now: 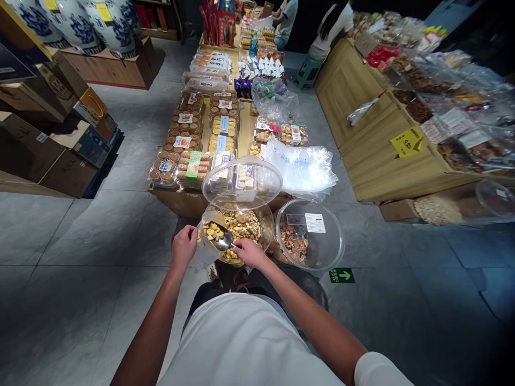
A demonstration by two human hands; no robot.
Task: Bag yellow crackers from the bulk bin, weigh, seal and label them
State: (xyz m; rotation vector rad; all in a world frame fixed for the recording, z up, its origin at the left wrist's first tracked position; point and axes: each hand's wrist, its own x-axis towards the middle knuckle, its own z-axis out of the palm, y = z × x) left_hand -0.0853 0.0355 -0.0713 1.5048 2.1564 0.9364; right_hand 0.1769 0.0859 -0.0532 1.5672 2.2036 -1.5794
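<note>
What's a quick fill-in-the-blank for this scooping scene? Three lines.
The right hand grips a metal ____.
The left hand holds open a clear plastic ____.
The green floor sign shows an arrow pointing ____.

Missing words: scoop; bag; right.

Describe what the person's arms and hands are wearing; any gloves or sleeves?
The left hand and right hand are bare, with no gloves, and the forearms are uncovered. A short white sleeve belongs to a white T-shirt.
</note>
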